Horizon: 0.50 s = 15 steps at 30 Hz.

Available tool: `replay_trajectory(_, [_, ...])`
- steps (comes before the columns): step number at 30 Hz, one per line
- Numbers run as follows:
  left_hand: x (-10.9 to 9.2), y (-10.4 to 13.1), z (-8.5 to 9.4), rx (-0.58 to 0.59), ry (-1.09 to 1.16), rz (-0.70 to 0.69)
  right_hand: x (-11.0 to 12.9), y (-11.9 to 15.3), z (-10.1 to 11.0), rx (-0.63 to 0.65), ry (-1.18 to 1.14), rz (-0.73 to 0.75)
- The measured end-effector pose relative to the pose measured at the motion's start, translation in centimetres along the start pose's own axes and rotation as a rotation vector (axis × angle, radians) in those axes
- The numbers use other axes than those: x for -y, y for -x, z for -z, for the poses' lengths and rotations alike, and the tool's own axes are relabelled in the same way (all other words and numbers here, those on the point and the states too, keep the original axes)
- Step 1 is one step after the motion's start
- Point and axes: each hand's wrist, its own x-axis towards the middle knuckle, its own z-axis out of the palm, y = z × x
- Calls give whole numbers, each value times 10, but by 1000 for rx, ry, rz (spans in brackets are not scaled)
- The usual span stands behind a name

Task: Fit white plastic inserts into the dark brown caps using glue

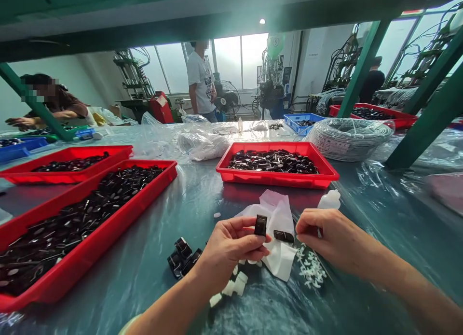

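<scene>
My left hand (235, 241) pinches a small glossy black plastic part (261, 225) upright between thumb and fingers. A second black part (283, 236) lies on a white cloth or paper sheet (280, 214), between my two hands. My right hand (323, 231) is closed, thumb against fingertips, just right of that part; whatever it may hold is too small to make out. Below it lies a pile of tiny white pieces (311, 268). Several black parts (183, 258) sit left of my left hand, and white blocks (235, 284) lie beneath that hand.
Red trays full of black parts stand ahead (278, 179) and at left (119, 224), with another behind (68, 176). A small white bottle (329, 200) is beyond my right hand. A wrapped cable coil (349, 139) and green posts (423, 118) stand right. Other people are farther back.
</scene>
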Motion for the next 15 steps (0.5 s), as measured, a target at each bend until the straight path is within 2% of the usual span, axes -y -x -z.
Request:
replay_trajectory(4, [-2, 2, -2, 1, -5, 9, -2, 3, 2, 112, -30, 18])
replay_trajectory(8, [-6, 3, -1, 1, -21, -14, 9, 4, -5, 116, -72, 74])
replay_trajectory(12, [-9, 3, 1, -16, -28, -58, 33, 8, -27, 26, -193, 278])
replay_trajectory(15, [-9, 2, 2, -25, -10, -78, 47, 13, -52, 2, -142, 465])
